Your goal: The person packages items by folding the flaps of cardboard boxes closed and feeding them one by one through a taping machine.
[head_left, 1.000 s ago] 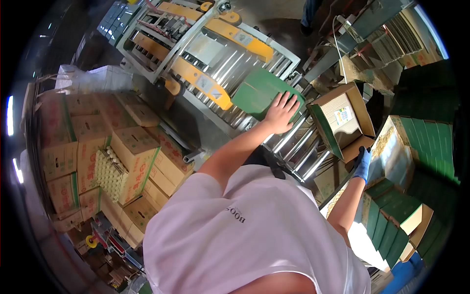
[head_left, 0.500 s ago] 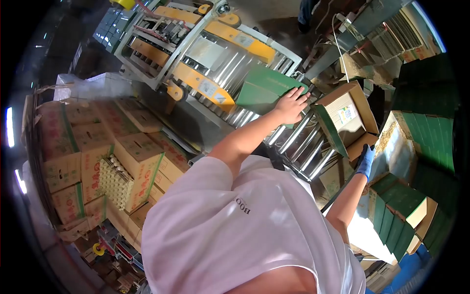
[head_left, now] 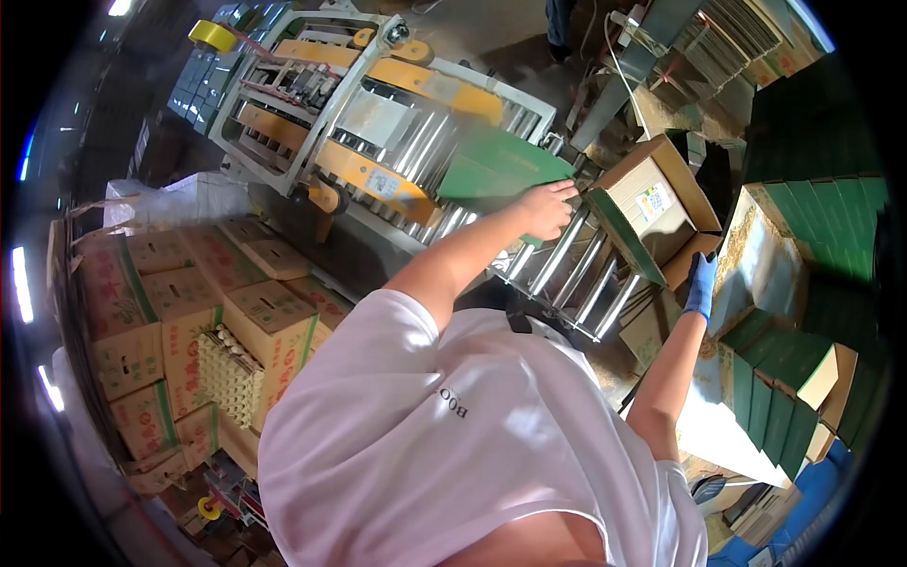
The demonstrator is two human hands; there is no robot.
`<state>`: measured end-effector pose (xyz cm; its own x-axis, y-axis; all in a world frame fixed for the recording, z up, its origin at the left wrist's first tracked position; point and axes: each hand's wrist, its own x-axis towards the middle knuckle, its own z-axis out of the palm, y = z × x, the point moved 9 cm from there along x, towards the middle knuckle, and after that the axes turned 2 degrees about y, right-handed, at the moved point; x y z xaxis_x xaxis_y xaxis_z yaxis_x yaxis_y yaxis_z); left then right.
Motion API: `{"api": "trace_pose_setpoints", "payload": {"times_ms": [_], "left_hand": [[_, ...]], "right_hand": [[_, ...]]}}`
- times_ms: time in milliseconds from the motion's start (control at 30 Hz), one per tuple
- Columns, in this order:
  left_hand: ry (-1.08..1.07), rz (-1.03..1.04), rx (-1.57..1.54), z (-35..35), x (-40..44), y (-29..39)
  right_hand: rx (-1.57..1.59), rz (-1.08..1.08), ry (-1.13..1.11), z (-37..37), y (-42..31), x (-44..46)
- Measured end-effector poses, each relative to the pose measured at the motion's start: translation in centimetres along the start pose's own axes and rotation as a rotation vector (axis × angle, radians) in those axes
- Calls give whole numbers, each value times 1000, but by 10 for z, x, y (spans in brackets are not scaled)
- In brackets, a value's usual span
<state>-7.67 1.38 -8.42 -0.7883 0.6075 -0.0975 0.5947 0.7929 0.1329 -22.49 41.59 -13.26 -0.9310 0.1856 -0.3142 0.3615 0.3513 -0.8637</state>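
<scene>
Couldn't make out spread or hold of gloved right hand [head_left: 700,285], there at open carton [head_left: 625,238]! Spotted 1 labelled panel [head_left: 654,200] inside. Rested left hand [head_left: 546,211], half-curled (couldn't see its palm), on green box [head_left: 501,170] atop rollers [head_left: 579,270].

Colours and patterns, by clock face from the centre of my view:

- Box [head_left: 501,168], one o'clock: plain green.
- Guide rails [head_left: 463,93], towards eleven: orange-yellow; one carries a label [head_left: 383,183], black speckled on white.
- Rollers [head_left: 588,260], two to three: silver, in parallel bars.
- Open carton [head_left: 619,236], two: green outside, brown within; inside it a sticker [head_left: 654,200], white with blue and yellow.
- My right hand [head_left: 700,283], three: blue glove, darker towards the fingers.
- Stacked boxes [head_left: 822,231], three: green.
- My shirt [head_left: 453,454], six: white, dark lettering.
- Egg trays [head_left: 230,378], eight: pale tan, dimpled in rows.
- Cartons [head_left: 128,359], eight to nine: brown, red print, green stripes.
- Tape roll [head_left: 212,36], between ten and eleven: yellow.
</scene>
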Motion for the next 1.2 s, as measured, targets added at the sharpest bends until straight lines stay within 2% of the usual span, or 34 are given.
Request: {"api": "trace_pose_setpoints", "payload": {"times_ms": [167,367,567,633,700,767,800,900,933,967,1000,1033,1067,1100,1133,1167,1200], "left_hand": [[13,12,-13,1,-4,-3],[44,-121,-90,-18,-41,-48],[37,-123,57,-13,-65,-65],[3,-141,113,-1,-61,-65],[-92,-137,-2,-11,-64,-62],[-72,-164,2,-15,-75,-73],[-63,-181,-9,-15,-79,-78],[-42,-252,67,-8,-107,-111],[-34,-263,145,-1,-111,-118],[-28,-271,219,7,-116,-123],[-125,-355,265,26,-121,-138],[-106,-441,304,48,-137,-156],[-77,-514,341,74,-150,-174],[-37,-569,371,86,-148,-180],[-253,-616,128,29,-139,-145],[-72,-630,-83,4,-137,-129],[178,-713,-377,26,-140,-143]], "right_hand": [[-8,51,-29,1,-4,-3],[15,-61,-14,-5,17,11],[-144,74,-68,1,-7,-11],[11,-112,37,-2,9,1],[-219,-283,42,-11,6,1],[-222,-111,-109,-5,-18,-26],[-114,-195,-115,-2,-20,-28],[-133,49,-45,-7,-13,-46],[-60,-15,-93,0,-15,-44],[27,87,-140,1,-1,-45],[112,61,-148,8,-5,-48],[194,35,-149,10,-7,-50],[134,35,-137,10,-1,-44],[-68,6,-25,2,19,-29],[-142,-30,-30,-3,52,-4],[-161,-32,-61,0,33,-20],[-180,-35,-91,4,7,-40]]}}
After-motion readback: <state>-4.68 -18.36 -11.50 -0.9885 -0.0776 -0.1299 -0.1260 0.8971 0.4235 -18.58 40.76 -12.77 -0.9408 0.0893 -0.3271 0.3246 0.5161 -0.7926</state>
